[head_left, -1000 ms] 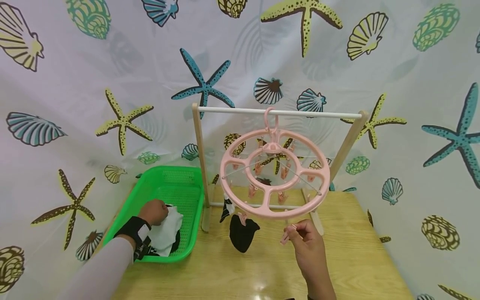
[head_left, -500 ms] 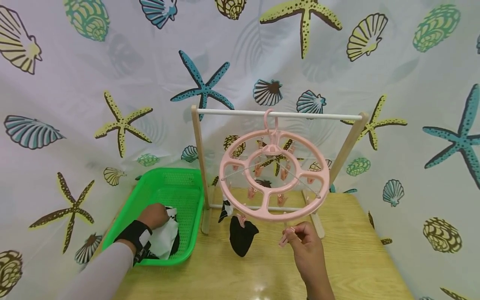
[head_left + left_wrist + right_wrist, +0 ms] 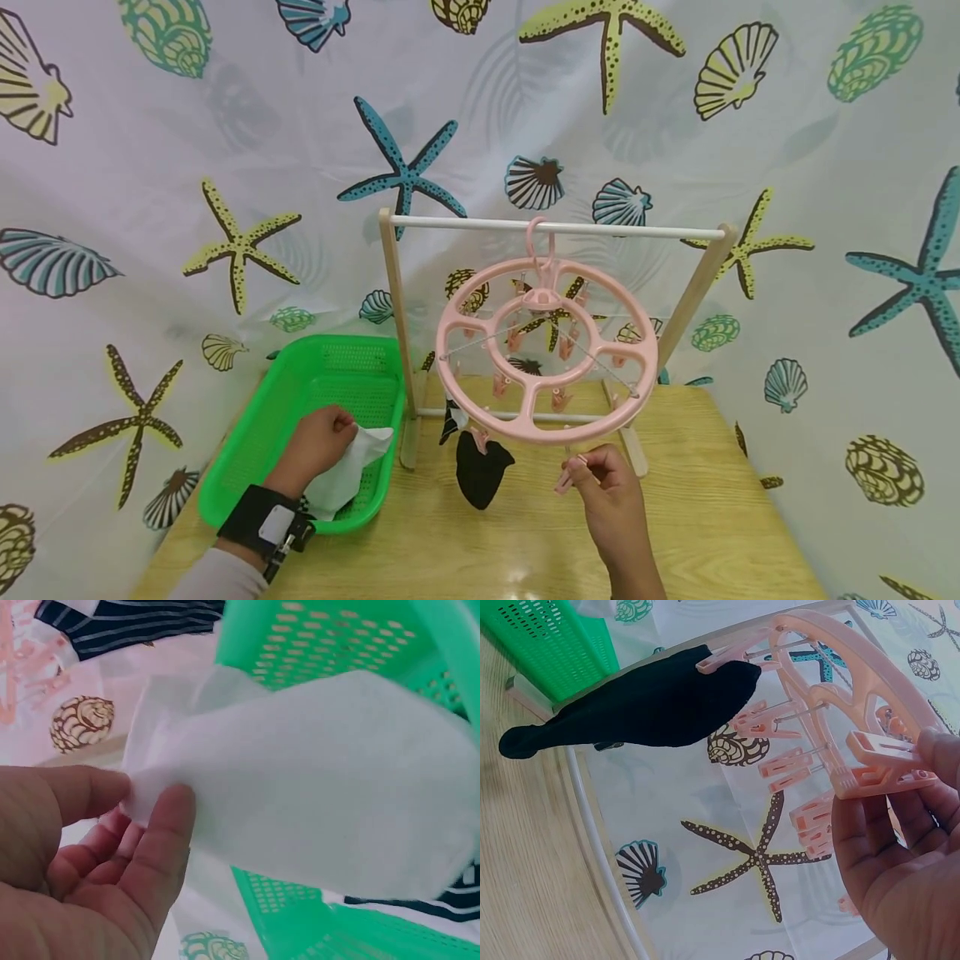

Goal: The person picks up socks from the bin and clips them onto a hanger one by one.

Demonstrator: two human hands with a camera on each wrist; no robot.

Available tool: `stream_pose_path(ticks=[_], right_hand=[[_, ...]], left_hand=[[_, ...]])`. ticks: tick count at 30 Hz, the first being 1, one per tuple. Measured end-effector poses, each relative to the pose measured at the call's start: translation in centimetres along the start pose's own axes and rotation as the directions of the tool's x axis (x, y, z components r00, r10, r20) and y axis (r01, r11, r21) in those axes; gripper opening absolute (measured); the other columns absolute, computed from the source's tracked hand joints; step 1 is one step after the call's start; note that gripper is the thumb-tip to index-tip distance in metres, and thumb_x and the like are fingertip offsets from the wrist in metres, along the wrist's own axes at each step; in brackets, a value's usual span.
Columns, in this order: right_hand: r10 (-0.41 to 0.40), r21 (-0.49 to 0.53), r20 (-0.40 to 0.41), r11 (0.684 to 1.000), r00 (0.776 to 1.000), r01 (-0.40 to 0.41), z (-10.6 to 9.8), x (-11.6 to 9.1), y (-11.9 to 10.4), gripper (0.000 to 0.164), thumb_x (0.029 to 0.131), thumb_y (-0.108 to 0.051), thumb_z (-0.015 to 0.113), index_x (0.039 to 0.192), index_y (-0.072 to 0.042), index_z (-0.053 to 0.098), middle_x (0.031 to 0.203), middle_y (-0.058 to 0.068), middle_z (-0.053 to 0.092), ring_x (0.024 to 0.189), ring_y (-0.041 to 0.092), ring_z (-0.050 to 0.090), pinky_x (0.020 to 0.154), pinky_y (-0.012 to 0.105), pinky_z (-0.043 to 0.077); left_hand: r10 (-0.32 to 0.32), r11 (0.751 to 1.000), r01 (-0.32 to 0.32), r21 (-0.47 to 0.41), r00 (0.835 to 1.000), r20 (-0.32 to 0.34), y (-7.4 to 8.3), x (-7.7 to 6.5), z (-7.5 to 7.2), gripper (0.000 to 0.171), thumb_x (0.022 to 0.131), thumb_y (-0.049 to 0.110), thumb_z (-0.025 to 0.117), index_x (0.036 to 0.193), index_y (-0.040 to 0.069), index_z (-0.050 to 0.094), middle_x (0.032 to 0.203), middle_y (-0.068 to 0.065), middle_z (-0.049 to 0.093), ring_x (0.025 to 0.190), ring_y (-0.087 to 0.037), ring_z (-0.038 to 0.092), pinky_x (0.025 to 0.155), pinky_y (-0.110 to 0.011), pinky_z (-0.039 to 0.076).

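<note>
Left grip [image 3: 311, 446] pinches a white cloth [image 3: 339, 483] over a green basket [image 3: 247, 446]; right grip [image 3: 617, 496] pinches a pink clip [image 3: 877, 750] below a round pink hanger [image 3: 540, 431].

The cloth is held only by one end, so it could slip and drop if that pinch loosens. The clip looks parted; a slackened right grip could let it snap closed too soon, and a sharp pull could tilt the hanger and swing the black cloth [image 3: 480, 473] clipped nearby.

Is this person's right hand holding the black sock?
No, the right hand pinches a pink clip, while the black sock hangs from another clip.
</note>
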State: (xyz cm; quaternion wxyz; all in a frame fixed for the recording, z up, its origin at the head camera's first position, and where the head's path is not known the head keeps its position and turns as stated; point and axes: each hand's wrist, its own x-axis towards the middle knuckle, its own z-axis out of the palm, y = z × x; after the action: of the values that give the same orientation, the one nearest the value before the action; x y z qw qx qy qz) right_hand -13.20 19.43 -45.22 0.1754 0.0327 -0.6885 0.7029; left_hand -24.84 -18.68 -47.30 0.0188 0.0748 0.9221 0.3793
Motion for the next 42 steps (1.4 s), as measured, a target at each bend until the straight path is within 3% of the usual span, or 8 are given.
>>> stream_pose_path(ticks=[3,10,17,22,29,36,42], right_hand=[[-0.005,0.005,0.002,1.0,1.0,0.004,-0.1,0.0,0.0,0.019,0.097,0.0,0.06,0.094,0.015,0.049,0.09,0.023,0.062,0.075,0.017,0.067,0.075,0.028,0.056],[-0.003,0.007,-0.003,1.0,1.0,0.003,-0.2,0.1,0.0,0.018,0.097,0.002,0.06,0.094,0.015,0.048,0.087,0.014,0.065,0.074,0.017,0.067,0.076,0.028,0.056],[0.026,-0.015,-0.015,1.0,1.0,-0.026,-0.2,-0.1,0.0,0.02,0.096,-0.001,0.062,0.094,0.014,0.049,0.09,0.017,0.065,0.078,0.02,0.067,0.079,0.028,0.055],[0.027,-0.011,-0.018,1.0,0.999,-0.027,0.1,-0.1,0.0,0.02,0.096,-0.002,0.063,0.093,0.013,0.05,0.086,0.012,0.066,0.077,0.02,0.067,0.078,0.028,0.055],[0.029,-0.028,-0.018,0.999,0.999,-0.029,0.5,-0.3,0.0,0.02,0.096,-0.002,0.063,0.093,0.013,0.051,0.08,0.009,0.068,0.08,0.017,0.067,0.078,0.028,0.054],[0.018,-0.051,-0.02,0.999,1.0,-0.019,0.6,-0.2,0.0,0.017,0.096,-0.002,0.064,0.093,0.011,0.053,0.082,0.011,0.068,0.074,0.018,0.068,0.077,0.029,0.055],[0.004,-0.045,-0.021,0.999,1.0,-0.005,0.6,-0.1,0.0,0.016,0.096,-0.002,0.063,0.092,0.01,0.054,0.082,0.01,0.067,0.071,0.019,0.068,0.074,0.029,0.056]], left_hand=[[0.017,1.0,-0.016,0.015,0.999,-0.043,0.8,-0.2,0.3,0.028,0.099,0.01,0.057,0.119,-0.008,0.062,0.101,-0.016,0.065,0.086,-0.029,0.064,0.07,-0.043,0.051],[0.051,0.997,-0.057,-0.058,0.993,-0.102,3.3,-1.4,0.4,0.023,0.099,0.013,0.06,0.116,-0.001,0.064,0.103,-0.012,0.067,0.094,-0.029,0.065,0.075,-0.043,0.052],[0.174,0.979,-0.18,-0.099,0.983,-0.065,6.8,-4.0,0.6,0.009,0.097,0.013,0.066,0.104,0.009,0.068,0.094,-0.001,0.068,0.088,-0.016,0.064,0.075,-0.037,0.053],[0.233,0.957,-0.233,-0.175,0.972,-0.02,8.2,-5.4,2.5,0.006,0.094,0.01,0.069,0.099,0.012,0.068,0.091,0.006,0.067,0.086,-0.011,0.063,0.074,-0.029,0.054],[0.325,0.915,-0.307,-0.261,0.945,0.026,10.0,-6.9,5.6,0.007,0.095,0.017,0.069,0.094,0.01,0.067,0.087,0.007,0.064,0.082,-0.009,0.061,0.068,-0.027,0.054],[0.326,0.895,-0.276,-0.35,0.941,0.093,11.7,-7.5,9.3,0.003,0.093,0.014,0.07,0.094,0.012,0.067,0.089,0.007,0.064,0.081,-0.007,0.059,0.069,-0.025,0.052],[0.319,0.841,-0.241,-0.485,0.944,0.085,13.2,-7.1,12.1,0.004,0.092,0.011,0.07,0.095,0.012,0.068,0.091,0.004,0.066,0.082,-0.007,0.061,0.069,-0.025,0.053]])
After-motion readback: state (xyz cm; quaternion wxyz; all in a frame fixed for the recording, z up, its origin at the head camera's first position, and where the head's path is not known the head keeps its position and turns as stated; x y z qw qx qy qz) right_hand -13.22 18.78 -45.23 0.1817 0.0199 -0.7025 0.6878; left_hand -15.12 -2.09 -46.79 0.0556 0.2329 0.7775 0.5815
